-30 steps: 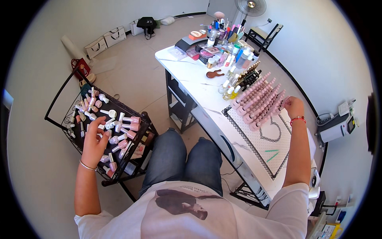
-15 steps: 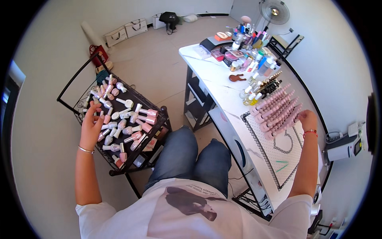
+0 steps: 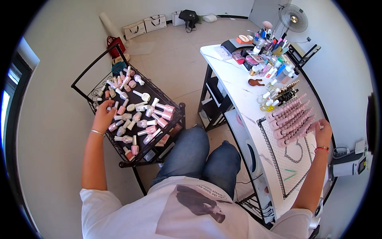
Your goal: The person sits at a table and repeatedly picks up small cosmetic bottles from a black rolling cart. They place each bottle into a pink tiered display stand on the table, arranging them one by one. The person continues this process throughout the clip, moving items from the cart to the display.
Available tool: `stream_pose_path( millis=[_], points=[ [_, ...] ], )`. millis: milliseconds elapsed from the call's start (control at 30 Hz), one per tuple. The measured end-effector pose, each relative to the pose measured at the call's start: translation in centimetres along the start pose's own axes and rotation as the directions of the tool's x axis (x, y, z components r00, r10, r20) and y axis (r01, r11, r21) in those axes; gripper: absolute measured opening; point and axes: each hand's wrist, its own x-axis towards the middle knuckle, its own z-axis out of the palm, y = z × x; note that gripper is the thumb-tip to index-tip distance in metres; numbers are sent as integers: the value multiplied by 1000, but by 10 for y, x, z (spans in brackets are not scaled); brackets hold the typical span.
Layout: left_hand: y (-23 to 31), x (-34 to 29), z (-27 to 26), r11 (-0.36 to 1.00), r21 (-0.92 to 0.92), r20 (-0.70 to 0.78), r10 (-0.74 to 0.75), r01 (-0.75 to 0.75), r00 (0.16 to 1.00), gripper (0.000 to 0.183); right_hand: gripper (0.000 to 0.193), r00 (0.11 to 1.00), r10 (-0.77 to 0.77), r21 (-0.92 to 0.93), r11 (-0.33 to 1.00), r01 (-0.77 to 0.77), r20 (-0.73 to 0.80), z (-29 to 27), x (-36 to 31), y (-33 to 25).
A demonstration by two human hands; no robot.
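Left hand (image 3: 105, 115): over the near-left part of the loose bottles, fingers bent downward; cannot tell whether they grip one.
Right hand (image 3: 323, 130): fingers curled at the right end of the pink bottle rows (image 3: 289, 121); a grip cannot be made out.
Loose bottles (image 3: 136, 116): white, pink and pale, mostly lying, around and right of the left hand.
Black trolley (image 3: 157, 91): beneath the left hand, carrying them.
Lace-edged mat (image 3: 280, 163): left of the right hand, under the rows; green sticks (image 3: 290, 170) lie nearer the body.
White surface (image 3: 238, 79): under the mat, stretching beyond the right hand.
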Motion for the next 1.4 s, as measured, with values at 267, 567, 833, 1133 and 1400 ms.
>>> stream_pose_path(
  millis=[267,567,833,1133,1400],
  points=[
    [-44,39,36,870,490,-52,-31,53,998,39,15,983,-111,304,941,151,-147,-47,-20,-99],
    [-39,35,64,859,510,-129,124,-42,984,31,15,750,-661,591,603,536,-5,-130,-91,-241],
    [-49,59,76,892,426,-44,185,-149,982,32,30,517,-775,807,16,590,-362,-162,-158,-341],
    [-12,57,84,887,207,273,352,-412,895,31,32,417,-804,721,-22,692,-424,-173,-159,-342],
    [-11,83,106,698,551,259,378,-458,889,48,27,463,-423,506,12,862,-779,-153,-160,-353]
  ],
)
